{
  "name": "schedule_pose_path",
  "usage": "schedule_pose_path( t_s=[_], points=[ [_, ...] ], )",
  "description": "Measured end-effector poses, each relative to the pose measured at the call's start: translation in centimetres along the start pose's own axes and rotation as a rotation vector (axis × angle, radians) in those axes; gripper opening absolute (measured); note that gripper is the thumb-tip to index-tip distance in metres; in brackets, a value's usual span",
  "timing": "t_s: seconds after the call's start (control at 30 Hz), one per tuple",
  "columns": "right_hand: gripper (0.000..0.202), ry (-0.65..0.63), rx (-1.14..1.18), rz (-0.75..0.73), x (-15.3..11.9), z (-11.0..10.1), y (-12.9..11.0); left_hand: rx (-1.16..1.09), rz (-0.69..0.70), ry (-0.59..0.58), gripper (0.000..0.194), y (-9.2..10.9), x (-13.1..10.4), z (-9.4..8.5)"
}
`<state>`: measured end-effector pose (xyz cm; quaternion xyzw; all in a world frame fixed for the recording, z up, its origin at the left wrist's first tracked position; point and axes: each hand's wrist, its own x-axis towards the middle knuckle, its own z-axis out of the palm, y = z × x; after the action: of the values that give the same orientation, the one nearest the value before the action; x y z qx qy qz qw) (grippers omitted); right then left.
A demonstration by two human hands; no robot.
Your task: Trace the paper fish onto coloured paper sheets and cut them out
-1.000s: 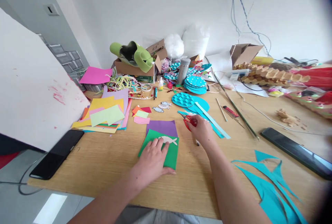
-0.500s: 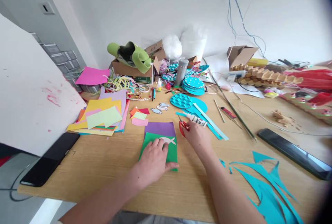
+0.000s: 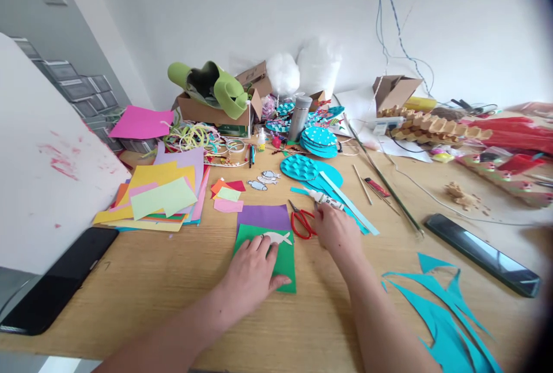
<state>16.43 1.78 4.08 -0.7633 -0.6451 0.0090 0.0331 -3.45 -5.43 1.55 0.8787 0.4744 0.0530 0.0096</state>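
My left hand [image 3: 253,263] lies with fingers outstretched on a green sheet of paper [image 3: 286,272]. Its fingertips press a white fish-shaped paper cutout [image 3: 280,238] against the sheet. Under the green sheet's far edge sticks out a purple sheet [image 3: 264,216]. To the right, my right hand [image 3: 339,229] is closed just beside red-handled scissors [image 3: 303,223], which lie on the table. Something small and dark shows at its fingertips, too little to name. A white glue bottle [image 3: 325,198] lies just beyond this hand.
Colored paper sheets [image 3: 162,189] are stacked at left, near a black phone [image 3: 60,278]. Small fish drawings [image 3: 264,181] lie beyond the purple sheet. Blue paper scraps [image 3: 449,321] and another phone [image 3: 481,253] are at right. A grey flask [image 3: 299,120] stands at the back.
My right hand has let go of the scissors and shifted slightly right, leaving them on the table. My left hand stays on the fish cutout and green sheet.
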Motion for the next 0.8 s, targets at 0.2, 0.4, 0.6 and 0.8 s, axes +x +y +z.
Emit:
schedule_pose_path(
  t_s=[0.2,0.4,0.6,0.8],
  points=[
    [0.028,-0.152,-0.131,0.004,0.4,0.4,1.2,-0.011,-0.008,-0.027,0.065,-0.1,0.0,0.4],
    [0.033,-0.139,-0.065,-0.085,0.5,1.4,1.9,-0.008,-0.007,-0.017,0.064,-0.4,0.0,0.5],
    [0.029,-0.118,-0.022,-0.053,0.8,1.4,2.4,-0.034,-0.028,-0.026,0.060,-0.4,0.0,0.2],
    [0.025,-0.107,-0.062,-0.044,0.8,1.3,2.5,-0.058,-0.012,0.009,0.054,-0.4,0.0,0.0]
  ],
)
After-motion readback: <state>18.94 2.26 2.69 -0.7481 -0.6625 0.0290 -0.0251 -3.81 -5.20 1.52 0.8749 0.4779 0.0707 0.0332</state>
